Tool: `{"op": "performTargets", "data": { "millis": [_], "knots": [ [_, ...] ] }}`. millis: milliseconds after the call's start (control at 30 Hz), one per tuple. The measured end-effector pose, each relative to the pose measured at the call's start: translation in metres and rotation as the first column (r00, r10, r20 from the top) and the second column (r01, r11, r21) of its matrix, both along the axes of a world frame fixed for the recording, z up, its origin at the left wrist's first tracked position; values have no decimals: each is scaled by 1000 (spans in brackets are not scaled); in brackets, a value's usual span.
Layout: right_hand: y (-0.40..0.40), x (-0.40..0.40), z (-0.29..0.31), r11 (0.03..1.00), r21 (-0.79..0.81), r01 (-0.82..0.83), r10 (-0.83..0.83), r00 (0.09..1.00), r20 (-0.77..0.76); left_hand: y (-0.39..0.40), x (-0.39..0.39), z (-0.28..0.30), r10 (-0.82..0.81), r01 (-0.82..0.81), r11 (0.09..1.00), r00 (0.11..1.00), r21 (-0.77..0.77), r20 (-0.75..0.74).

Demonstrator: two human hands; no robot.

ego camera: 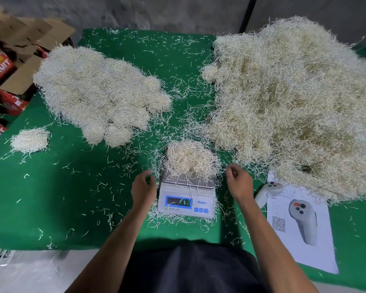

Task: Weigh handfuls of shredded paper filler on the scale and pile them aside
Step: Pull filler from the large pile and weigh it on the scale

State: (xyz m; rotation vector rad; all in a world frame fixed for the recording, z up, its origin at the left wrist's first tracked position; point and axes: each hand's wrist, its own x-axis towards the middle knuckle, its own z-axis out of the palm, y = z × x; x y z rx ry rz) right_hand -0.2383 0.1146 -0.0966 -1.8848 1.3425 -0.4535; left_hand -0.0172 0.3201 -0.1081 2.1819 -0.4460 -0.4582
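A white digital scale sits near the front edge of the green table, and a handful of shredded paper filler rests on its steel platform. The left hand hovers just beside the scale's left side, fingers loosely curled, its grip holding nothing that shows. The right hand hovers at the scale's right, thumb and forefinger pinching what looks like a thin strand of filler. A weighed pile of rounded clumps lies far left, with 1 small clump apart from it. A large loose heap fills the right side. A white controller and a printed sheet lie near the right forearm. Cardboard boxes stand beyond the table's left edge.
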Motion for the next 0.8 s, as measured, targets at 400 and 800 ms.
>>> {"op": "performTargets", "data": {
  "millis": [400,800],
  "knots": [
    [19,86,64,923,320,-214,65,905,420,-92,-23,81,-191,109,975,859,-196,-475],
    [-27,141,88,908,419,-11,-136,938,318,-129,-13,109,-45,-253,908,732,-334,-679]
  ]
}}
